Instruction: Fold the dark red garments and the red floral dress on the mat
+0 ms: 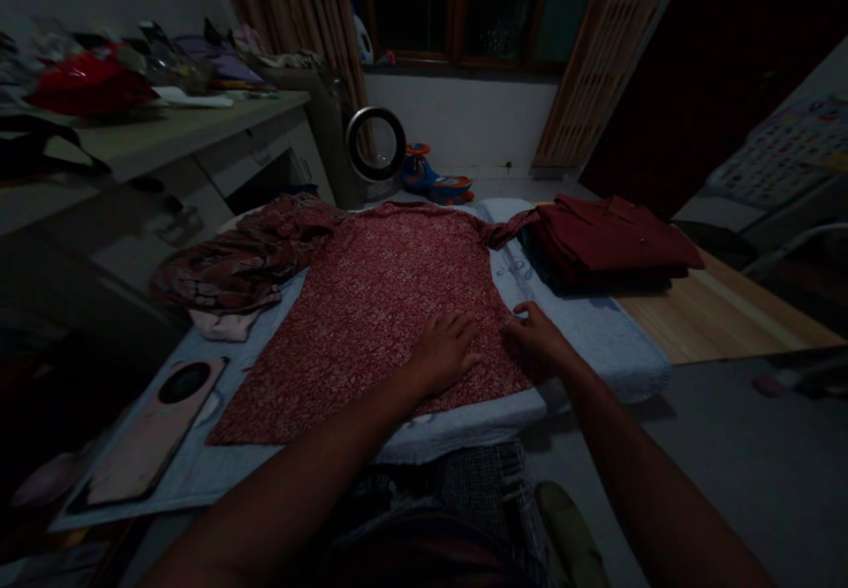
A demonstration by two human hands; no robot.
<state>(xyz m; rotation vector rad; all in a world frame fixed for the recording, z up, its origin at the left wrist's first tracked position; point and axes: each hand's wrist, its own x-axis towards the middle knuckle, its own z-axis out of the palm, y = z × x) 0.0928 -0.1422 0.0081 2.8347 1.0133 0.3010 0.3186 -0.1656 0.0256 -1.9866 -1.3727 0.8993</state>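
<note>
A red floral top [384, 305] lies spread out on a pale blue cloth [589, 341], its neckline at the far end and a sleeve reaching right. My left hand [447, 351] rests flat on the lower right part of the top, fingers stretched out. At its right side edge, my right hand [541, 339] has its fingers curled and appears to grip the fabric; part of the grip is hidden. Right of the top is a folded stack of dark red clothes [616, 239]. A crumpled patterned cloth [231, 261] lies to the left.
A pink, phone-like slab with a round black ring [149, 438] lies at the near left. Cluttered drawers [178, 151] stand left. Behind are a round-framed appliance [375, 147] and a blue-orange ride-on toy [434, 180]. The wooden tabletop [735, 305] extends right.
</note>
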